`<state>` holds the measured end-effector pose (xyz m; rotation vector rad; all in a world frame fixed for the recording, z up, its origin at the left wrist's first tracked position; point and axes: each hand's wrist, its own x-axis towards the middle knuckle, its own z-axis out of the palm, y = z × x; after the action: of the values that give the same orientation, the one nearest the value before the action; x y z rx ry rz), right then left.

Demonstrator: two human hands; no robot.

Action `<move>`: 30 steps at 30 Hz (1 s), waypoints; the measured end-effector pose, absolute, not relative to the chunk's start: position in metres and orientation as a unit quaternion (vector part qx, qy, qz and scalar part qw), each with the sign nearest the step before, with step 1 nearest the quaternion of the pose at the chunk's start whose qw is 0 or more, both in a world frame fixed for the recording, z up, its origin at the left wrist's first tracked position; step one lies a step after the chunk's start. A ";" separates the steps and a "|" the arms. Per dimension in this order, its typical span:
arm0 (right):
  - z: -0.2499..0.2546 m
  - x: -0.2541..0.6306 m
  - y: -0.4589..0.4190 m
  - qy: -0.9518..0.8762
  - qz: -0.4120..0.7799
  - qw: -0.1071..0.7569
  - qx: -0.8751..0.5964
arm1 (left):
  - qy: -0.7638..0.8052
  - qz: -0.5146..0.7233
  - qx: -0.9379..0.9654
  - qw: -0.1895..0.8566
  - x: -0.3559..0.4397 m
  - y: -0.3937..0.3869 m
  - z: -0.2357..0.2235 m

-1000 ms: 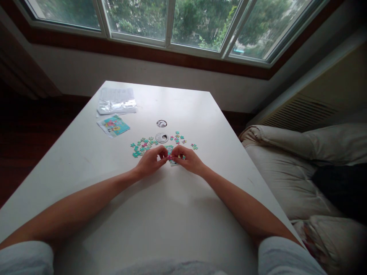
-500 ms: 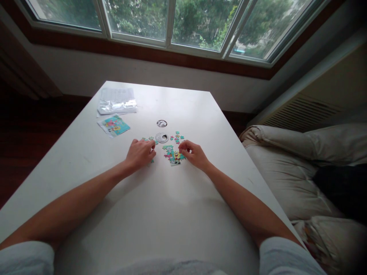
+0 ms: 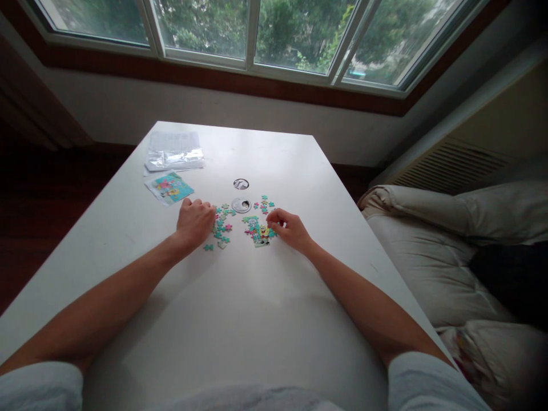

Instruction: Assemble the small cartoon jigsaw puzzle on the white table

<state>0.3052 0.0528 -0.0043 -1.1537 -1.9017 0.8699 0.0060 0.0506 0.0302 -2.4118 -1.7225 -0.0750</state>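
A partly joined jigsaw puzzle with a yellow cartoon figure lies on the white table. At its right edge is my right hand, thumb and forefinger pinched together; whatever is between them is too small to make out. My left hand is curled at the left side of a scatter of loose puzzle pieces. Its fingertips are hidden, so I cannot see what they hold or touch. More loose pieces lie above the joined part, close to my right hand.
Two round black-and-white items lie beyond the puzzle. Toward the far left are a colourful picture sheet and a clear plastic packet. A beige sofa runs along the table's right side, and a window stands behind.
My left hand has moved left and slightly up, uncovering many of the loose pieces it was over. The right hand stays pinched at the puzzle's edge.
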 end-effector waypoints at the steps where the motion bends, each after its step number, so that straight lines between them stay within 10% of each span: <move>1: -0.004 0.305 0.053 -0.741 0.338 0.367 -0.449 | -0.577 -0.026 -0.811 0.090 0.007 0.050 0.031; 30: -0.006 0.305 0.053 -0.747 0.334 0.349 -0.456 | -0.580 -0.043 -0.812 0.041 0.008 0.056 0.028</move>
<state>0.3054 0.0529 -0.0058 -1.1804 -1.9368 0.8661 0.0083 0.0559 0.0278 -2.4862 -1.7766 -0.1327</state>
